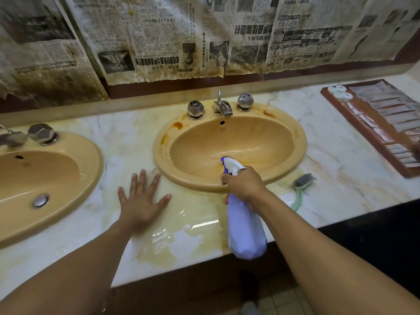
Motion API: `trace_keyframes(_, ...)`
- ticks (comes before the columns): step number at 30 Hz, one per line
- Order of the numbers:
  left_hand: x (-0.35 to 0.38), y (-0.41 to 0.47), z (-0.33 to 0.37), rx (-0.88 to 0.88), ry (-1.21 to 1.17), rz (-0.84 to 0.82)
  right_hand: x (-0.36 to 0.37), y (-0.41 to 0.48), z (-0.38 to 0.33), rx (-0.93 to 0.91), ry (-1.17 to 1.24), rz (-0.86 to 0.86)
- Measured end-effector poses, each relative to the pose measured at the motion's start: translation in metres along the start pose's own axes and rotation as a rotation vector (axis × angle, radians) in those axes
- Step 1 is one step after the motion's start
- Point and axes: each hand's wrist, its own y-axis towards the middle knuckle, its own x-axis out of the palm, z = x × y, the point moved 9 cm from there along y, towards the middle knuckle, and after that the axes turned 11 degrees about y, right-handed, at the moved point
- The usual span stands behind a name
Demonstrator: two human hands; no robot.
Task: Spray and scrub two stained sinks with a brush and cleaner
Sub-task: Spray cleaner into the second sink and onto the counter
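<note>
From the head camera, looking down: the right hand (244, 184) has its grip wrapped tight around the neck of the spray bottle (244, 228), fingers on the trigger, the white nozzle aimed into the right sink (229, 145) at the centre of the frame. The bottle's pale violet body hangs down over the front edge of the tabletop (127, 144). The basin looks wet and glossy, and rusty brown stains sit on its rim at the upper left and near the right-hand tap (245, 101). The spout (223, 108) stands between the two chrome taps at the back.

The left hand (142, 198) lies flat on the tabletop, lower left of centre, fingers spread wide, holding nothing, just beside the sink's rim. Wet, yellowish puddles shine on the marble around it.

The brush (301, 186), grey head and pale green handle, lies on the tabletop just right of the sink, near the right forearm, untouched.

At the left edge of the frame, the second sink (45, 178) shows its drain plug and one tap. At the upper right, a red-brown tray (363, 135) holds rows of sachets and small white caps. Stained newspaper (159, 37) covers the wall along the top.
</note>
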Motion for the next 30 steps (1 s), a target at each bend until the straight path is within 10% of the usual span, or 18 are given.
trace_keyframes(30,0.000,0.000,-0.001,-0.019,-0.008,-0.002,-0.133,-0.030,0.041,-0.035,0.071,0.446)
